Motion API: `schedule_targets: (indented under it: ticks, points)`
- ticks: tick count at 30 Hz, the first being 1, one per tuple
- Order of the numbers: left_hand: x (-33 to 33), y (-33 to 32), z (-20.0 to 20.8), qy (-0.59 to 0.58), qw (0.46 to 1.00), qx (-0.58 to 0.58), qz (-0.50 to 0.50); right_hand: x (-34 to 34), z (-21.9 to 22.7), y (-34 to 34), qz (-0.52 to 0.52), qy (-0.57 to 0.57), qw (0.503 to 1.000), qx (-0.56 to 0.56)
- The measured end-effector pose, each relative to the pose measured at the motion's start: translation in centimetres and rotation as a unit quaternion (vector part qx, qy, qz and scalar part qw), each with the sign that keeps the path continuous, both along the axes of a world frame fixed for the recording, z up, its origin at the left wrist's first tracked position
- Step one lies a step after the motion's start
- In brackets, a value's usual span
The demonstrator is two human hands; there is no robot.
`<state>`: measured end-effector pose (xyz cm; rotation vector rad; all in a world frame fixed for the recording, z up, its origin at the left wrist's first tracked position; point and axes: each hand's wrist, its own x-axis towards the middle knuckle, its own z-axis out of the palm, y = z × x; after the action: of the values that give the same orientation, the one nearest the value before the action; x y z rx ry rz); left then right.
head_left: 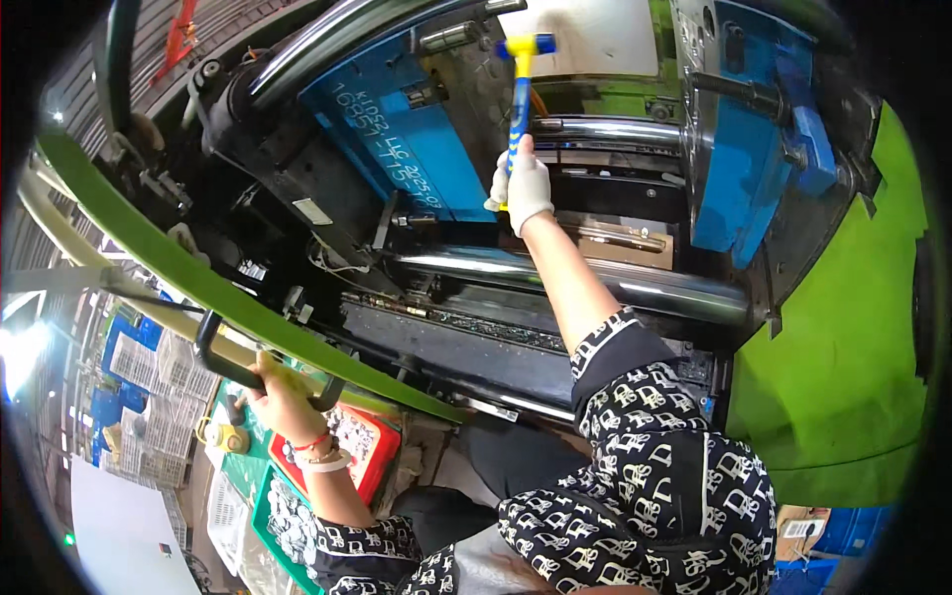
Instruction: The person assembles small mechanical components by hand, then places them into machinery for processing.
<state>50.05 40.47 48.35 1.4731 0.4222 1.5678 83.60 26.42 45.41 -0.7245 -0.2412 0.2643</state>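
Observation:
My right hand [523,190], in a white glove, reaches forward into the machine. It is closed round the handle of a blue and yellow mallet [521,84], whose head points up and away near the mould's inner face. A blue mould half [392,139] with white writing stands left of the mallet. Facing it on the right is a second blue mould half [739,169]. At the left, my left hand [283,402], bare and with bracelets at the wrist, is wrapped round the black handle [226,365] of a green machine door [198,268].
Thick steel bars [476,265] cross the machine between the mould halves. Below my left arm are a red tray [382,458] and a green tray [263,516], both with small parts in them. A green panel [833,367] stands at the right, with blue crates [848,531] below.

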Motion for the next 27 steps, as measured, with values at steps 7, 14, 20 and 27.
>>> schedule_targets:
  ticks: [7,14,20,27]
  points:
    - [1.4,-1.1,0.0,0.007,1.000,0.001,0.016,1.6,-0.9,1.6,-0.113,0.031,0.988,0.104]
    - [0.3,-1.0,0.1,0.009,1.000,-0.009,0.010,-1.7,0.0,0.7,0.022,0.124,0.988,0.091]
    - [0.1,-1.1,0.3,0.003,1.000,-0.011,-0.001,-2.1,-1.5,0.7,-0.155,0.058,0.965,0.204]
    - [0.4,-1.5,0.6,0.010,1.000,-0.025,0.000,-2.3,-2.9,2.9,0.083,0.155,0.984,0.037]
